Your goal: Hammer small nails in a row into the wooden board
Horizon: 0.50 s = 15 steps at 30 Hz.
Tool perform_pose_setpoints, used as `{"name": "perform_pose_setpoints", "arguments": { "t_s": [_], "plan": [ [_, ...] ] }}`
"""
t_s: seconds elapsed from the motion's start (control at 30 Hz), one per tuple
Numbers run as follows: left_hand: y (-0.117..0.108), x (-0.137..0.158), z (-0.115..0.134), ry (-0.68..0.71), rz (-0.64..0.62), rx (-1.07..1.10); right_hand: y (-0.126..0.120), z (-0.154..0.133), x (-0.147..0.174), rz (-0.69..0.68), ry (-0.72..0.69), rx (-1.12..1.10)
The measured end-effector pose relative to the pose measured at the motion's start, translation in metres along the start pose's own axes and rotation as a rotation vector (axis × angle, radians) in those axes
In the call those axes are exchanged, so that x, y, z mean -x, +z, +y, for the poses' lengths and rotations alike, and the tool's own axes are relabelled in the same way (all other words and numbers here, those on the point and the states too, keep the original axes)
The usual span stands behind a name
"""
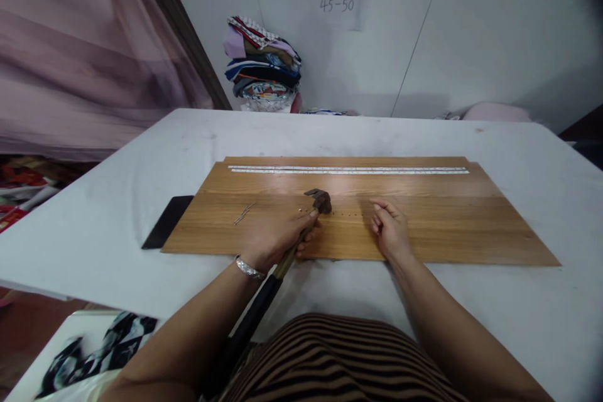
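Observation:
My left hand is closed around the shaft of a claw hammer, close under its dark metal head. The hammer's black grip runs back toward my body. Beneath lies a wooden board, with a row of small dark dots to the right of the hammer head. My right hand rests over the board beyond that row, fingers curled and thumb near the index finger. Whatever may be between those fingertips is too small to tell. Several thin nails lie in a loose bunch left of my left hand.
Two white marked strips lie along the board's far edge. A black flat piece sticks out at its left, on the white table. Folded clothes are stacked by the wall, and a pink curtain hangs at left.

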State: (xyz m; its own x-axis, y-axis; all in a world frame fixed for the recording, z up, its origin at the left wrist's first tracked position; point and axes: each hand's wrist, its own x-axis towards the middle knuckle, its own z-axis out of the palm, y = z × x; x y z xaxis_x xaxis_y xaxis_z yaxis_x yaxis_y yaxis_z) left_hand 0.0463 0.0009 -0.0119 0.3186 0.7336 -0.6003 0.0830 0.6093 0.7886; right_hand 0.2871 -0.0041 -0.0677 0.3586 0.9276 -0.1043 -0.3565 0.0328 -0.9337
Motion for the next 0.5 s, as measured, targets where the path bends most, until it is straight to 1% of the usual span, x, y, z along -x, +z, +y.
{"name": "perform_pose_setpoints", "arguments": {
  "t_s": [0.27,0.43,0.5],
  "plan": [
    [0.0015,0.0030,0.0061,-0.022,0.020,-0.027,0.0017,-0.0017,0.0002,0.014,0.018,-0.010],
    [0.0014,0.0022,0.0046,-0.001,0.048,-0.051,0.0023,-0.0015,0.0006,0.018,0.016,-0.009],
    [0.0011,0.0023,0.0045,-0.013,0.050,-0.054,0.0020,-0.0010,0.0004,0.013,0.012,-0.004]
  ]
}}
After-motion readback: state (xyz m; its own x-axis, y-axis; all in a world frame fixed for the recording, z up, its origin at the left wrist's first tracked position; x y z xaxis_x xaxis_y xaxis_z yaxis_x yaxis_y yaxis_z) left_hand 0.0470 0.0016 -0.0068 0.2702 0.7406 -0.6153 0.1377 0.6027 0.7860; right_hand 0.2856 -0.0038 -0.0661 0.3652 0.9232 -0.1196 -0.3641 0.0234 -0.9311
